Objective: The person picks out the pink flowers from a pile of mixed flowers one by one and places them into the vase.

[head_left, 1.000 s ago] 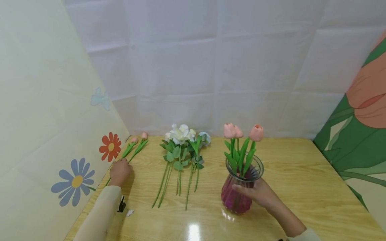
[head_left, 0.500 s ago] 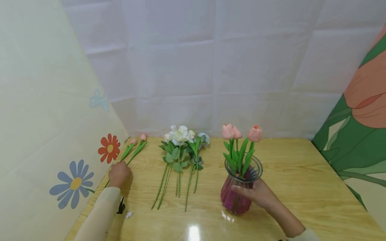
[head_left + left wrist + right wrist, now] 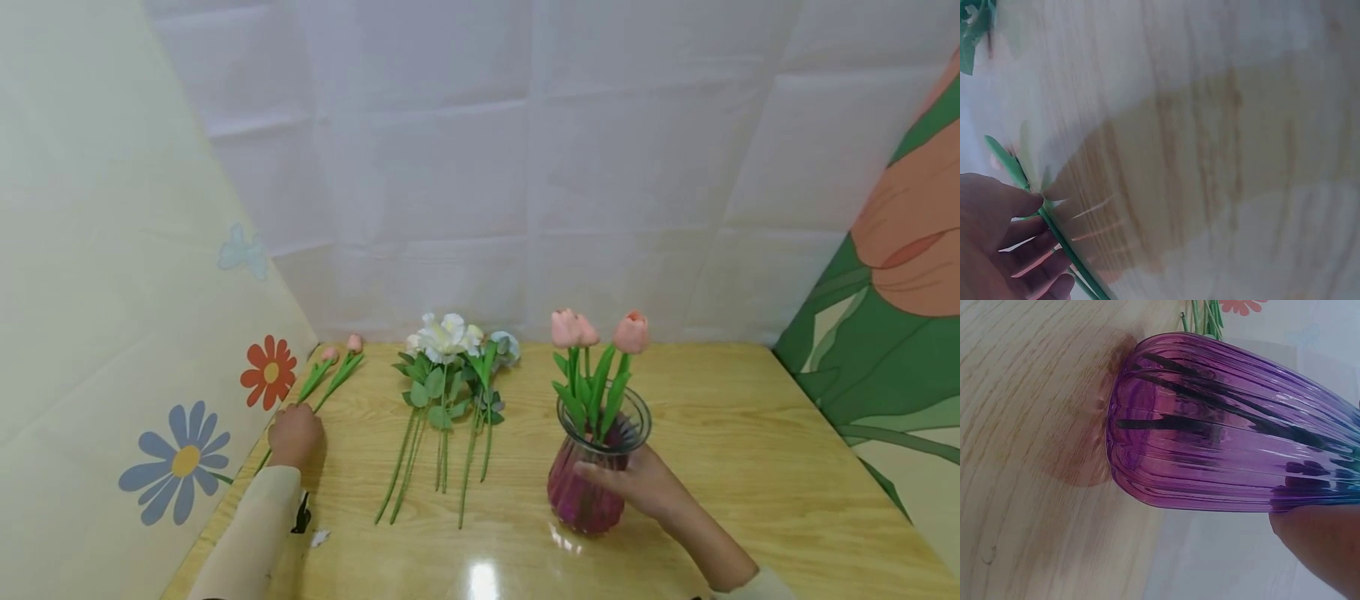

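On the left of the table my left hand pinches the green stem of a pink tulip between thumb and fingers. Two pink tulips lie there, their heads past the hand. My right hand grips the purple glass vase round its side, with the thumb on the glass. Three pink tulips stand upright in the vase. Their dark stems show through the glass in the right wrist view. Whether the left hand holds both loose stems, I cannot tell.
White flowers and a pale blue one with long green stems lie mid-table, between the hands. A small white scrap and a black item are near the left sleeve. A white cloth hangs behind the table.
The head view has shifted slightly. Both hands keep nearly the same places, the left at the tulip stems and the right on the vase.
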`<state>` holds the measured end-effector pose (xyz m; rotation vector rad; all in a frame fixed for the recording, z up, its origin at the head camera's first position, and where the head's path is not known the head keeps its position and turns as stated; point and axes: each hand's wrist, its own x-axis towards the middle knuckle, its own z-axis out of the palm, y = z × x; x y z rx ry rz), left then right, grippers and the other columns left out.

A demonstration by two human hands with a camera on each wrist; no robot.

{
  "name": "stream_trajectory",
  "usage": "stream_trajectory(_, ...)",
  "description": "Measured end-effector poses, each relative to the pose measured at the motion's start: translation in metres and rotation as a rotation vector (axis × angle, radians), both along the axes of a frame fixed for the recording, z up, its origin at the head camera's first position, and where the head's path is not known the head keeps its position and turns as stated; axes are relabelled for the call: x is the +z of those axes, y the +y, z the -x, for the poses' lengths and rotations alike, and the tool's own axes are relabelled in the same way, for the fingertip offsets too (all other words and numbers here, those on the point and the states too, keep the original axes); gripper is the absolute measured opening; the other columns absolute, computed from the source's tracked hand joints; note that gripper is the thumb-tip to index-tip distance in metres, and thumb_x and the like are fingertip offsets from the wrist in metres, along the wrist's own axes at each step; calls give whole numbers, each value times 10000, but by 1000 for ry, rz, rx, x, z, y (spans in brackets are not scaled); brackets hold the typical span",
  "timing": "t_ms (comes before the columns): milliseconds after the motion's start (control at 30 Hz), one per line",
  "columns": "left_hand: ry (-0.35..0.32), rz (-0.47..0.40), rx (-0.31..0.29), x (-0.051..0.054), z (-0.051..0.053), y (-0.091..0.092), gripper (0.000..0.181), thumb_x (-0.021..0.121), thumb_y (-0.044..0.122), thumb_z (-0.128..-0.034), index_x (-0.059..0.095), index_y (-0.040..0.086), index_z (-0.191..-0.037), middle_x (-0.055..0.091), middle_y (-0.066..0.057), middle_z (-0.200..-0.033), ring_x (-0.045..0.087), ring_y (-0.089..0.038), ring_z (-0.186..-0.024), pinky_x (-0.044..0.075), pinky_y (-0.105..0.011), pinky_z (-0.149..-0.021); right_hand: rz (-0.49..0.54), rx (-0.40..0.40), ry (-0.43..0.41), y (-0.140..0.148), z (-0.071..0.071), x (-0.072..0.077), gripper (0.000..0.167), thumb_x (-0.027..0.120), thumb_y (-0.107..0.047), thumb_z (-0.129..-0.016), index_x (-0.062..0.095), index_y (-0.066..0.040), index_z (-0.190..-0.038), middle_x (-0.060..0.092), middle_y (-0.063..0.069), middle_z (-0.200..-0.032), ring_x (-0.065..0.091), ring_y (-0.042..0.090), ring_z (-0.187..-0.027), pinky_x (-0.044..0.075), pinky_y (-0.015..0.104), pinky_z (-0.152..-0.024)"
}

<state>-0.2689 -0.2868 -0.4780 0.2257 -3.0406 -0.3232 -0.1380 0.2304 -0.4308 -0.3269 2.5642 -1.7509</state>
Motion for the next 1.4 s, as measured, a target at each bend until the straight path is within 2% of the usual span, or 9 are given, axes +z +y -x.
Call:
stream_trajectory(300,56,2,-34,-2,5,-1,193,559,46,-987,661,-95,-905,660,-260,-889,635,-449,-847,547,-586,-745,0,1,-9,0,0,0,846,795,-221,-873,302,-22,-1531,515,289,-1427,508,476,-1310,410,624,-1068)
stream_trajectory(733,-14,-33,-47,10,8,8,194,478,23,-995,622,-78,-914,656,-224,-830,654,-380,-756,539,-507,-633,-7,-2,-40,0,-1,0,847,788,-238,-881,298,-11,-1533,498,298,-1441,494,485,-1321,404,622,-1075)
stream_trajectory(900,-31,-37,-50,15,8,12,189,508,48,-974,636,-69,-899,661,-210,-837,649,-365,-757,528,-511,-639,-3,7,-28,0,-1,1,841,780,-230,-887,294,-5,-1535,494,303,-1440,488,493,-1322,400,630,-1074)
stream_trajectory(1100,-58,-67,-36,16,12,14,188,553,97,-961,630,-53,-877,631,-170,-795,585,-297,-693,488,-455,-587,-9,4,-27,1,-1,1,851,782,-236,-887,285,-9,-1539,488,306,-1446,484,496,-1325,400,630,-1074)
stream_trajectory(1400,-22,-77,-45,20,13,16,153,549,65,-950,613,-19,-839,616,-143,-739,580,-278,-634,471,-427,-545,-18,5,-39,1,-1,1,858,783,-245,-887,284,-18,-1546,479,302,-1457,471,500,-1336,395,635,-1075)
